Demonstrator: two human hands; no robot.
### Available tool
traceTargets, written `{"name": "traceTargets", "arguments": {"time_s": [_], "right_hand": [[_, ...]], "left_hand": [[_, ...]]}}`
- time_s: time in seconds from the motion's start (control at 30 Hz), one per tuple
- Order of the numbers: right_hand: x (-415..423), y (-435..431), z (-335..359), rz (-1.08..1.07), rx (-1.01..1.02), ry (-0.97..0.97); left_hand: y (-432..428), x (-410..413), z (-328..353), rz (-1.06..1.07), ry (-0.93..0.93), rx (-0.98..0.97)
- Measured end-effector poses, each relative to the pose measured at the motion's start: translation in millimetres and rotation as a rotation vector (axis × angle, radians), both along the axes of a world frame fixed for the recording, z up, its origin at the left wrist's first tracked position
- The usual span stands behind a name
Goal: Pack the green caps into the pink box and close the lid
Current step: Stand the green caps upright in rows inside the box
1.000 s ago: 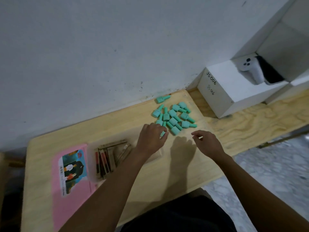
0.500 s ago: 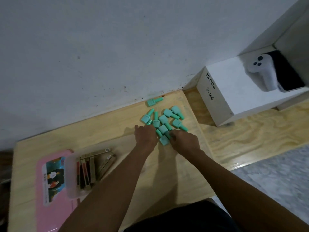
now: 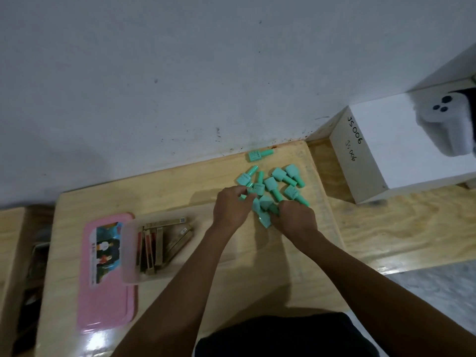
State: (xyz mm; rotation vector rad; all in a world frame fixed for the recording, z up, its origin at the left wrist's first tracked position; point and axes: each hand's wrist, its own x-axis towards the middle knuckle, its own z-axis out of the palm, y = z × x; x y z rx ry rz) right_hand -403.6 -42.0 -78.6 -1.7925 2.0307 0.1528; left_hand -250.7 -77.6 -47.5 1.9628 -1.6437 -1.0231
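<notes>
The job is just starting. The pink box (image 3: 128,256) sits open on the table (image 3: 180,181). Its lid (image 3: 105,300) lies flat at the box's left side, touching it. Inside the box I see only some brown sticks (image 3: 154,248), and no green ones that I can see. All the green caps (image 3: 274,182) I can see lie in a loose pile on the table, to the right of the box and a bit farther back, well apart from it. One cap (image 3: 260,155) lies alone, farther back from the box than the pile. Both hands are at the side of the pile nearest the box. The left hand (image 3: 231,211) has its fingers bent, and the tips seem to pinch a cap or two. The right hand (image 3: 296,221) has its fingers curled round a few caps, like a scoop. I think the person is grabbing a bunch to carry over to the box. So nothing is packed. What is left is moving every cap into the box, and then putting the lid on.
</notes>
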Motion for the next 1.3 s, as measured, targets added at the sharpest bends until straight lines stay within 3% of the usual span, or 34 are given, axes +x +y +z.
{"name": "traceTargets", "arguments": {"time_s": [0.17, 0.33, 0.5, 0.6, 0.73, 0.9, 1.13, 1.3], "right_hand": [[-4.4, 4.1, 16.4, -0.113, -0.081, -0.056], [-9.8, 14.0, 23.7, -0.225, -0.174, -0.172], [2.4, 18.8, 38.4, -0.406, -0.228, -0.610], [22.6, 20.4, 55.8, -0.391, -0.206, -0.724], [56.6, 17.4, 62.0, -0.178, -0.202, -0.576], [95.3, 6.9, 58.8, 0.023, -0.197, -0.200], [124.9, -3.0, 42.9, 0.124, -0.198, 0.100], [132.1, -3.4, 37.0, 0.170, -0.180, 0.208]], "left_hand": [[10.1, 25.7, 22.4, 0.152, 0.283, -0.044], [17.0, 60.8, 31.8, 0.279, 0.408, -0.038], [27.4, 92.4, 37.3, 0.327, 0.484, -0.036], [31.1, 106.6, 36.9, 0.366, 0.524, -0.030], [34.2, 120.5, 32.5, 0.393, 0.499, -0.047], [35.7, 129.6, 21.3, 0.338, 0.384, -0.061], [38.5, 129.1, 5.7, 0.203, 0.241, -0.099], [38.5, 122.1, -4.7, 0.135, 0.185, -0.146]]}}
